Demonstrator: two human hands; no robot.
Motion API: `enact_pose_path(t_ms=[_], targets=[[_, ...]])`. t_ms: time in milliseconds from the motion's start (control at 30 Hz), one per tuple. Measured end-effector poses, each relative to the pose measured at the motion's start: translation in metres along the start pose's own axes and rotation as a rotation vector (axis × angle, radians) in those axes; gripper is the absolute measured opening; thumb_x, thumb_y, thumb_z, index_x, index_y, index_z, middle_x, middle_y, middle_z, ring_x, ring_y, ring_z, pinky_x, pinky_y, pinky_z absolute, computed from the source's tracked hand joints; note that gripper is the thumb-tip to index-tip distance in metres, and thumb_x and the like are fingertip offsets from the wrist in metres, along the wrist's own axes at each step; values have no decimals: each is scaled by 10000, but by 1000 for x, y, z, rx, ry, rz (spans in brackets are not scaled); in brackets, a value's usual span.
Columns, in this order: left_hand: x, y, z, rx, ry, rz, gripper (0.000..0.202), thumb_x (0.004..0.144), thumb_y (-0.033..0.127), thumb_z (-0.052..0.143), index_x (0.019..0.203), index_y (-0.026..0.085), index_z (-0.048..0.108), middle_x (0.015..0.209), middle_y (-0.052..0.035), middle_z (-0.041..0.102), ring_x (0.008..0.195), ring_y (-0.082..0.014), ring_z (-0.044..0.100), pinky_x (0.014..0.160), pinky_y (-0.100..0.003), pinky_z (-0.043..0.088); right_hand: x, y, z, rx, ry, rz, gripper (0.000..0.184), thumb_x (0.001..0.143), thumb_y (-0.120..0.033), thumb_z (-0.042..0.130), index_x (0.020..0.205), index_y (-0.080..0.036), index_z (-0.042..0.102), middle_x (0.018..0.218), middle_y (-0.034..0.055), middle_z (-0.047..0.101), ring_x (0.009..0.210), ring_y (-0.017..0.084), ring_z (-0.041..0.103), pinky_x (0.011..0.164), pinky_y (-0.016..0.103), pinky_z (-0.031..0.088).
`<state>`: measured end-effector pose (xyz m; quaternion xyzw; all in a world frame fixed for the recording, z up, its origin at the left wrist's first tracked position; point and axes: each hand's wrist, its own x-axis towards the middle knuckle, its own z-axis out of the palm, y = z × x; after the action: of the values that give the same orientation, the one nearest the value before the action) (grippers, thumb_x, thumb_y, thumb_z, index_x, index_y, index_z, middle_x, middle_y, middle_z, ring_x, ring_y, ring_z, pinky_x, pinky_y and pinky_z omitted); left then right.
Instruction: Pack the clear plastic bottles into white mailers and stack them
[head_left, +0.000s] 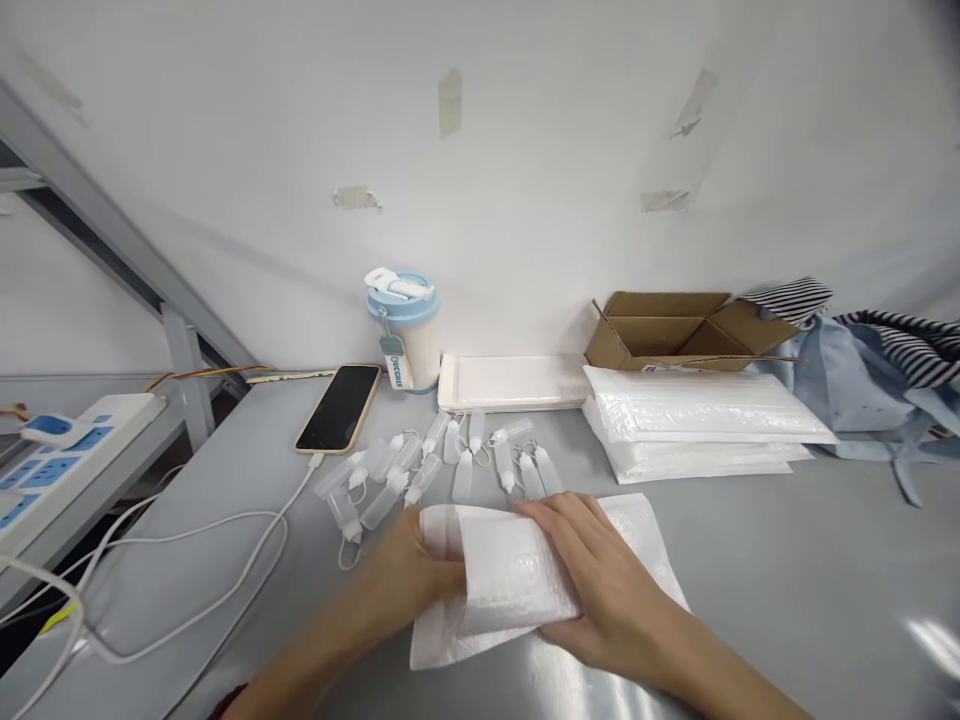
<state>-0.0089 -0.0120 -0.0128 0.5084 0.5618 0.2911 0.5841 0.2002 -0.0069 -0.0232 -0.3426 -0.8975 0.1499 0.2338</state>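
Note:
Both my hands are on a white bubble mailer [510,575] that lies folded on the grey table [787,570] in front of me. My left hand [405,580] grips its left edge, fingers tucked under the fold. My right hand [592,580] lies flat on top, fingers stretched out and pressing it down. Just behind the mailer lie several small clear plastic dropper bottles [442,465] with white caps, scattered on the table.
Stacks of white bubble mailers [697,425] and a flat white pack [514,382] lie at the back. An open cardboard box [675,330], a blue-lidded cup [405,330], a phone [339,408] on a white cable, a power strip [67,450] and striped clothing [885,370] surround them.

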Motion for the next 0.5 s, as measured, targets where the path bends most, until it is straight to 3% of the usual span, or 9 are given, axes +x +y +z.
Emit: enact_pose_path(t_ms=[100, 133, 200, 333, 433, 500], targets=[[1, 1, 9, -56, -122, 50, 233, 649, 245, 662, 511, 168, 490, 500, 54, 455, 507, -93, 414, 487, -209, 354, 0, -3, 4, -4, -5, -30, 612, 712, -173, 623, 1270, -139, 375, 1061, 128, 570, 919, 276, 526, 806, 437, 435], [1, 2, 10, -39, -106, 63, 256, 650, 258, 664, 506, 171, 472, 501, 54, 444, 503, -90, 399, 476, -205, 334, 0, -4, 4, -5, -4, -35, 600, 719, -176, 620, 1269, -135, 383, 1062, 131, 572, 920, 278, 528, 804, 437, 437], [0, 2, 7, 1, -79, 72, 216, 667, 287, 660, 549, 173, 519, 534, 42, 488, 536, -111, 454, 495, -212, 369, 0, -4, 5, -14, 10, -34, 598, 724, -172, 609, 1278, -131, 389, 1068, 137, 575, 920, 280, 533, 797, 436, 444], [1, -3, -7, -31, -65, -18, 141, 703, 293, 653, 803, 194, 665, 673, 24, 613, 722, -183, 623, 625, -282, 487, 1, -1, 3, -27, 61, -12, 634, 729, -188, 602, 1318, -140, 372, 1093, 147, 573, 935, 291, 539, 796, 440, 457], [2, -9, -10, -27, -36, -83, 245, 649, 239, 702, 892, 214, 673, 731, 22, 649, 738, -187, 641, 660, -307, 509, 1, 0, 2, -22, 66, 1, 661, 731, -199, 605, 1341, -146, 357, 1115, 155, 562, 967, 303, 532, 806, 449, 461], [2, -9, -5, -12, -62, -56, 251, 613, 210, 722, 859, 222, 673, 724, 16, 656, 712, -180, 619, 658, -299, 512, 1, 0, 3, -10, 45, -6, 658, 739, -205, 608, 1343, -136, 357, 1121, 159, 555, 977, 304, 524, 818, 452, 458]])
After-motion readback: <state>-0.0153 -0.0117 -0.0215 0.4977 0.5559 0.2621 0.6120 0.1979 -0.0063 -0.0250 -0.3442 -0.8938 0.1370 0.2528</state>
